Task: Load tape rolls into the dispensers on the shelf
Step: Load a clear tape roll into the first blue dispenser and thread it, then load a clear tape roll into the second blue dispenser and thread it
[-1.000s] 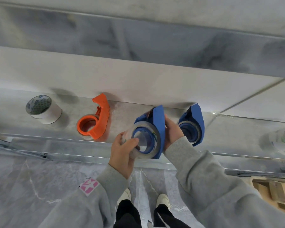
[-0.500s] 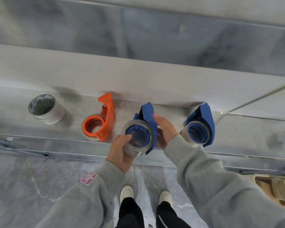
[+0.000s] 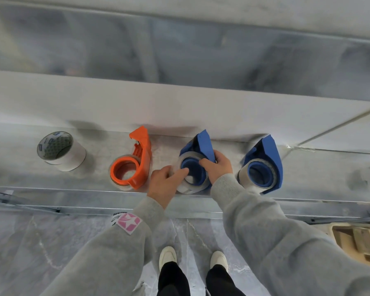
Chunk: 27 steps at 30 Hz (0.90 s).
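Clear tape roll (image 3: pixel 192 184) is sitting on the middle blue dispenser (image 3: pixel 203 146) at the shelf (image 3: pixel 19 178) front edge, long axis pointing toward the back edge, left hand (image 3: pixel 165 182) pinching its rim, right hand (image 3: pixel 217 165) gripping the dispenser body, both equally near.

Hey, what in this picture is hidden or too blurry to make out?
All in the head view:
- Middle blue dispenser: its lower body and how far its tape roll is seated are covered by the left hand and right hand.
- Object at the far right of the shelf: blurred, unidentifiable.
- White roll: core print too small to read.
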{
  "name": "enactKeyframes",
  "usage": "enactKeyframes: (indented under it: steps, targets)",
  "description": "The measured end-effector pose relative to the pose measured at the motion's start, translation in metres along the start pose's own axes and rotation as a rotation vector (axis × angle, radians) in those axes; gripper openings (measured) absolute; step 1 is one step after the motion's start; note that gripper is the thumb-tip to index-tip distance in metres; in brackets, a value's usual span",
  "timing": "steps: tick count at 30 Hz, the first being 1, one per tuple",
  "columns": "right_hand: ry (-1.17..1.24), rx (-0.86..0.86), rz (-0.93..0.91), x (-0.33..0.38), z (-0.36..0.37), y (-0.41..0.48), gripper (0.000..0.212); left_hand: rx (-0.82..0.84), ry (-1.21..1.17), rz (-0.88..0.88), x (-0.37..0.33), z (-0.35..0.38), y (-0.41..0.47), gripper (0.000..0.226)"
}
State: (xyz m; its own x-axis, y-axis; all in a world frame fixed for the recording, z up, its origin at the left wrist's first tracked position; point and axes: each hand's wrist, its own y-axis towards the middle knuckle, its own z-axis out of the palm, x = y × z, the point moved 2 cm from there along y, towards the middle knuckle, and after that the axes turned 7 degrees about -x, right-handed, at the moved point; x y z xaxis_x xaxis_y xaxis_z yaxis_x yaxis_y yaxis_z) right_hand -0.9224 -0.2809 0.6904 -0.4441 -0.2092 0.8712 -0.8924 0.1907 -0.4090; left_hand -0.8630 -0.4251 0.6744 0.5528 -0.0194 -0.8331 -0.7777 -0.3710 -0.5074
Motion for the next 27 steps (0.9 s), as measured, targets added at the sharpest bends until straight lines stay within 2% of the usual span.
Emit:
enactKeyframes:
  steps: [2, 7, 9, 12, 14, 16, 18, 20, 21, 24, 25, 27]
  targets:
    - [0.019, -0.017, -0.001, 0.002, 0.003, -0.002, 0.020, -0.038, 0.181, 0.036, -0.005, -0.002, 0.003, 0.042]
    - [0.033, -0.015, -0.027, 0.010, 0.015, -0.007, 0.027, -0.064, 0.263, 0.050, -0.005, -0.010, 0.010, 0.033]
    - [-0.030, 0.004, -0.042, 0.013, 0.017, -0.008, 0.037, -0.098, 0.389, 0.144, -0.006, -0.014, 0.012, 0.040]
    - [-0.084, 0.050, -0.036, 0.011, 0.016, -0.011, 0.067, -0.129, 0.611, 0.244, -0.008, -0.014, 0.010, 0.052]
    - [-0.112, 0.055, -0.064, 0.009, 0.010, -0.015, 0.073, -0.131, 0.666, 0.295, -0.016, -0.011, 0.002, 0.051]
    - [-0.150, 0.032, -0.135, 0.012, -0.005, -0.023, 0.062, -0.215, 0.716, 0.386, -0.022, -0.009, -0.004, 0.051]
    - [-0.154, 0.013, -0.265, 0.019, -0.027, -0.032, 0.035, -0.330, 0.731, 0.543, -0.033, -0.006, -0.013, 0.050]
    - [-0.217, 0.008, -0.414, 0.029, -0.052, -0.040, 0.011, -0.354, 0.689, 0.638, -0.044, 0.001, -0.018, 0.041]
    - [-0.268, 0.004, -0.479, 0.032, -0.065, -0.042, 0.007, -0.343, 0.659, 0.670, -0.050, 0.005, -0.021, 0.037]
    - [-0.419, -0.180, -0.659, 0.033, -0.108, -0.039, 0.007, -0.281, 0.597, 0.811, -0.060, 0.023, -0.031, 0.032]
    - [-0.435, -0.272, -0.660, 0.028, -0.123, -0.032, 0.009, -0.247, 0.610, 0.874, -0.061, 0.032, -0.036, 0.032]
    - [-0.440, -0.391, -0.511, 0.019, -0.151, -0.017, 0.021, -0.107, 0.666, 0.956, -0.059, 0.056, -0.045, 0.034]
